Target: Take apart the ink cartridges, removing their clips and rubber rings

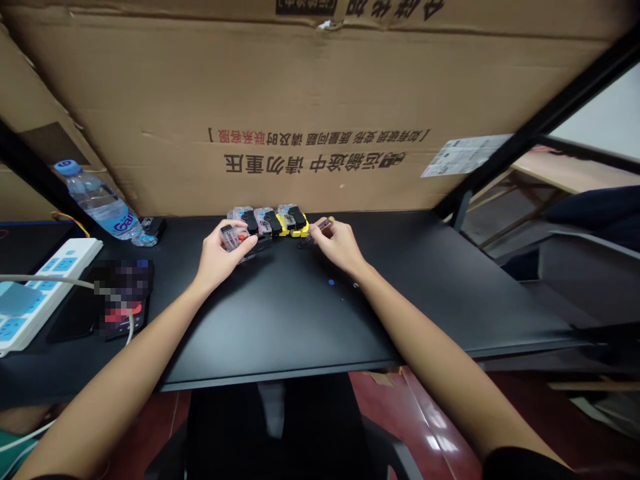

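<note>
My left hand (220, 253) is closed around a clear plastic case (232, 237) with a dark part on top and a small orange-red part inside. Thumb and fingers grip it from both sides, just above the black table. My right hand (340, 245) pinches a slim, translucent, stick-like piece (324, 225) with a yellowish end; its exact kind is unclear. Between and behind my hands stands a row of similar clear-and-black plastic units (269, 222), some with yellow parts (300, 233). A small dark bit (303, 244) lies by my right fingertips, partly blurred.
A large cardboard sheet (320, 93) rises behind the black table (280, 333). At left are a water bottle (107, 203), a white power strip (55, 283) and a phone (125, 300) with a cable. A small blue disc (331, 282) lies near my right forearm.
</note>
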Motion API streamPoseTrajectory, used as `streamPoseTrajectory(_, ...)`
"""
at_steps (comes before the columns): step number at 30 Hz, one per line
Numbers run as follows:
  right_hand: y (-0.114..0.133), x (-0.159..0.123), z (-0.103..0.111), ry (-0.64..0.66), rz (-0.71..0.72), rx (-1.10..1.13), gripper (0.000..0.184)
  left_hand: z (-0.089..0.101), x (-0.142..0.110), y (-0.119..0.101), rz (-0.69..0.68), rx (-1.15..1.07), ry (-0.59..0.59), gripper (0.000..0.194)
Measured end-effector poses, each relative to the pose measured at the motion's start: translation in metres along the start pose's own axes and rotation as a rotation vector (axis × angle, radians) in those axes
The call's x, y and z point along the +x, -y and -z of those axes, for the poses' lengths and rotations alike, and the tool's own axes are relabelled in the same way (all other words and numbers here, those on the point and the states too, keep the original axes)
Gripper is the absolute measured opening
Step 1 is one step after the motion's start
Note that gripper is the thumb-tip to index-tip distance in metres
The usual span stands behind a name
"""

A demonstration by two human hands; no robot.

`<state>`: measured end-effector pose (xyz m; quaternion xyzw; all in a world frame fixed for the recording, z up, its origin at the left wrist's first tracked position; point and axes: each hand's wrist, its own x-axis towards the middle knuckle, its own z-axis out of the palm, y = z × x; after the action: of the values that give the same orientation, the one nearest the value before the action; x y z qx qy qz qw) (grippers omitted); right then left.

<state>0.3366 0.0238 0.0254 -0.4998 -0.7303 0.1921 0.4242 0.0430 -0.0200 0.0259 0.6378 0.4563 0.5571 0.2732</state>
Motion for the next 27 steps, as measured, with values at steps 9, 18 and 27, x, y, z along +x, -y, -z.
streamPoseTrajectory(9,0.006,-0.001,0.0,-0.07,0.007,-0.02,0.038,0.001,-0.003,-0.005,-0.057,0.203,0.162,0.031)
streamPoseTrajectory(18,-0.007,0.006,0.008,-0.142,-0.056,-0.109,0.025,0.002,-0.005,-0.005,-0.058,0.226,0.202,0.034)
streamPoseTrajectory(27,-0.007,0.006,0.007,-0.115,-0.082,-0.084,0.023,0.002,-0.005,-0.006,-0.048,0.234,0.226,0.034)
